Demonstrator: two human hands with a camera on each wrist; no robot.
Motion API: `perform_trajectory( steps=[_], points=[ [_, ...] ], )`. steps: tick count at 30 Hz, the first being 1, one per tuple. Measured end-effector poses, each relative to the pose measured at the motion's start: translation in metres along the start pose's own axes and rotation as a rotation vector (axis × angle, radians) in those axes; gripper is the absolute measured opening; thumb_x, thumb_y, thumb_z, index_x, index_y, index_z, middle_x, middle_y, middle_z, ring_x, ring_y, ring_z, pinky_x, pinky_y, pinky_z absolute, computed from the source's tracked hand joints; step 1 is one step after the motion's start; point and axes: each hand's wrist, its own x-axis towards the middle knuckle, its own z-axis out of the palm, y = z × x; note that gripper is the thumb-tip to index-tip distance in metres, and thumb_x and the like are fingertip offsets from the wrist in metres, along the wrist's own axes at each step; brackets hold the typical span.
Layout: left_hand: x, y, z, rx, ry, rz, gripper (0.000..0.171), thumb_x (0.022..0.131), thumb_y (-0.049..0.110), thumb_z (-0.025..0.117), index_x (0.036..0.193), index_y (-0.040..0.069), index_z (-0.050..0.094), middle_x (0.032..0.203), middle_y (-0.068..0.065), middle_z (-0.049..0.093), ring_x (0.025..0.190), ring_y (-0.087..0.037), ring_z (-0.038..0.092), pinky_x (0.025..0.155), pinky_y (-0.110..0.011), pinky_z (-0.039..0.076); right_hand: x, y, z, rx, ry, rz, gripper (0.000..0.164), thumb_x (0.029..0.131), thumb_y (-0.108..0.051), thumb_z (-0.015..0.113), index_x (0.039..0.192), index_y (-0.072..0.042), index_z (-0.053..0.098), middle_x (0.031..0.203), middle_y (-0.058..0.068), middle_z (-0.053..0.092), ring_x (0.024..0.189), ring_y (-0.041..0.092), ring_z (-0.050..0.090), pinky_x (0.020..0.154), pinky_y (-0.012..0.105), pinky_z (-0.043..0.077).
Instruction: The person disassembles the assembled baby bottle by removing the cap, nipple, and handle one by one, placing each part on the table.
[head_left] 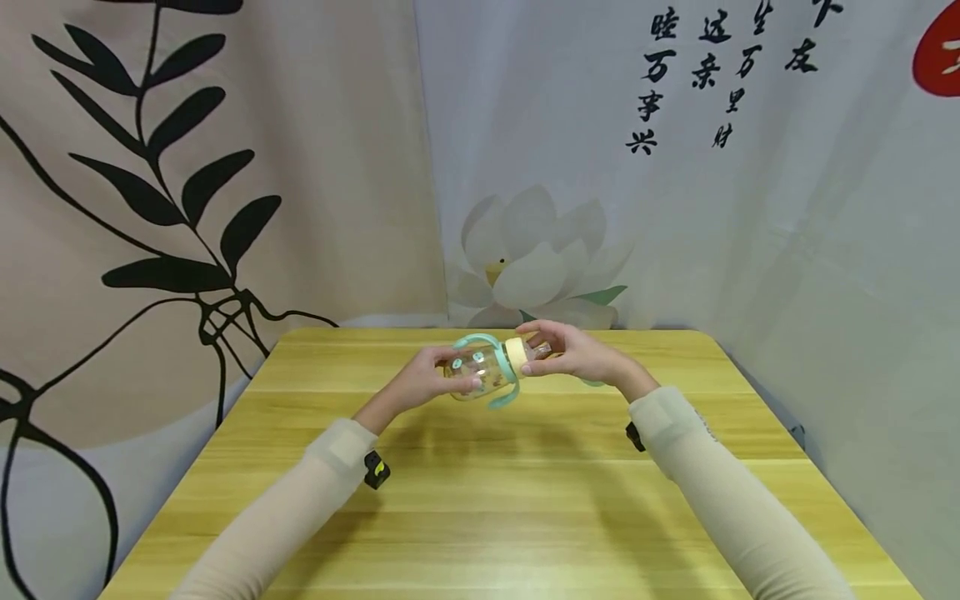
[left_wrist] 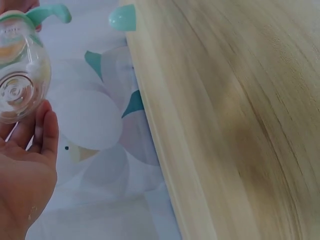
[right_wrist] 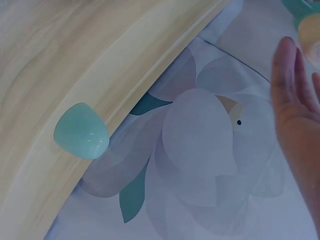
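A clear baby bottle (head_left: 480,371) with mint handles (head_left: 504,397) and a yellow collar (head_left: 516,357) is held tilted above the table, its top toward the right. My left hand (head_left: 423,382) grips the bottle's lower body, thumb in front. In the left wrist view, the bottle's round base (left_wrist: 17,92) faces the camera above the fingers. My right hand (head_left: 573,354) is at the other end, fingers spread around the clear teat (head_left: 540,351) and thumb at the collar's edge; firm contact is not visible. A mint cap (right_wrist: 82,132) sits on the table, mostly hidden behind the right hand in the head view.
The wooden table (head_left: 495,517) extends beneath both arms. Its far edge meets a hanging cloth (head_left: 360,167) printed with leaves, a lotus and writing. The cap lies close to that far edge. Each wrist bears a small black device (head_left: 377,471).
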Motion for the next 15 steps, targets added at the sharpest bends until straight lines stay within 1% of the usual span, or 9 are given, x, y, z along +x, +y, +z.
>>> perform_trajectory(
  steps=[2, 3, 6, 7, 8, 9, 12, 14, 15],
  points=[
    [0.0, 0.0, 0.002, 0.015, 0.037, 0.012, 0.064, 0.088, 0.041, 0.088, 0.139, 0.006, 0.069, 0.115, -0.007, 0.073, 0.106, -0.024, 0.063, 0.079, -0.034, 0.059, -0.001, 0.002, 0.0, 0.009, 0.026, 0.029, 0.064, 0.104, -0.022, 0.07, 0.16, -0.011, 0.04, 0.143, 0.02, 0.055, 0.118, 0.033, 0.066, 0.1, 0.048, 0.057],
    [0.001, 0.0, 0.003, 0.028, 0.059, 0.029, 0.06, 0.087, 0.039, 0.089, 0.135, 0.007, 0.071, 0.113, -0.007, 0.073, 0.104, -0.024, 0.063, 0.078, -0.035, 0.059, -0.002, 0.002, -0.001, 0.012, 0.048, 0.041, 0.063, 0.106, -0.025, 0.067, 0.161, -0.01, 0.039, 0.143, 0.022, 0.054, 0.116, 0.032, 0.067, 0.1, 0.048, 0.057],
    [0.004, 0.001, 0.006, 0.105, 0.139, 0.096, 0.047, 0.084, 0.038, 0.092, 0.122, 0.015, 0.076, 0.108, -0.006, 0.073, 0.1, -0.022, 0.062, 0.078, -0.037, 0.059, -0.002, 0.005, -0.001, 0.026, 0.135, 0.077, 0.054, 0.111, -0.035, 0.056, 0.155, -0.005, 0.045, 0.137, 0.025, 0.057, 0.103, 0.028, 0.072, 0.094, 0.045, 0.06],
    [0.006, 0.001, 0.007, 0.14, 0.172, 0.128, 0.048, 0.083, 0.038, 0.093, 0.122, 0.017, 0.076, 0.109, -0.005, 0.073, 0.1, -0.021, 0.061, 0.079, -0.038, 0.057, -0.002, 0.005, -0.001, 0.038, 0.158, 0.09, 0.053, 0.112, -0.038, 0.053, 0.152, -0.003, 0.048, 0.133, 0.027, 0.059, 0.099, 0.028, 0.072, 0.092, 0.043, 0.061],
    [0.007, 0.001, 0.008, 0.179, 0.205, 0.167, 0.05, 0.081, 0.038, 0.094, 0.123, 0.018, 0.076, 0.11, -0.004, 0.074, 0.1, -0.02, 0.06, 0.084, -0.04, 0.056, -0.001, 0.006, -0.002, 0.054, 0.17, 0.105, 0.053, 0.113, -0.04, 0.051, 0.149, -0.001, 0.05, 0.13, 0.028, 0.061, 0.096, 0.028, 0.073, 0.089, 0.041, 0.062],
    [0.009, 0.0, 0.009, 0.224, 0.238, 0.205, 0.052, 0.08, 0.038, 0.095, 0.124, 0.018, 0.075, 0.112, -0.003, 0.074, 0.101, -0.019, 0.059, 0.086, -0.042, 0.055, -0.001, 0.007, -0.002, 0.076, 0.179, 0.119, 0.055, 0.113, -0.043, 0.049, 0.147, 0.0, 0.052, 0.127, 0.029, 0.062, 0.093, 0.028, 0.073, 0.086, 0.04, 0.063],
    [0.013, 0.0, 0.013, 0.363, 0.331, 0.334, 0.067, 0.077, 0.036, 0.098, 0.134, 0.012, 0.072, 0.125, -0.003, 0.074, 0.108, -0.021, 0.057, 0.094, -0.046, 0.051, 0.0, 0.006, 0.0, 0.161, 0.179, 0.167, 0.06, 0.113, -0.049, 0.044, 0.144, 0.002, 0.053, 0.121, 0.03, 0.065, 0.089, 0.029, 0.073, 0.082, 0.037, 0.063],
    [0.015, -0.001, 0.015, 0.442, 0.38, 0.411, 0.075, 0.075, 0.036, 0.099, 0.138, 0.008, 0.069, 0.131, -0.007, 0.073, 0.111, -0.023, 0.057, 0.096, -0.047, 0.052, 0.001, 0.005, 0.002, 0.202, 0.183, 0.193, 0.066, 0.113, -0.053, 0.043, 0.145, 0.004, 0.051, 0.116, 0.03, 0.067, 0.085, 0.027, 0.072, 0.078, 0.034, 0.062],
    [0.015, -0.002, 0.016, 0.474, 0.397, 0.44, 0.077, 0.074, 0.035, 0.099, 0.139, 0.007, 0.068, 0.133, -0.008, 0.072, 0.112, -0.025, 0.056, 0.093, -0.046, 0.054, 0.001, 0.004, 0.003, 0.218, 0.19, 0.205, 0.068, 0.112, -0.055, 0.043, 0.145, 0.005, 0.05, 0.114, 0.029, 0.068, 0.083, 0.025, 0.072, 0.075, 0.032, 0.061]
  ],
)
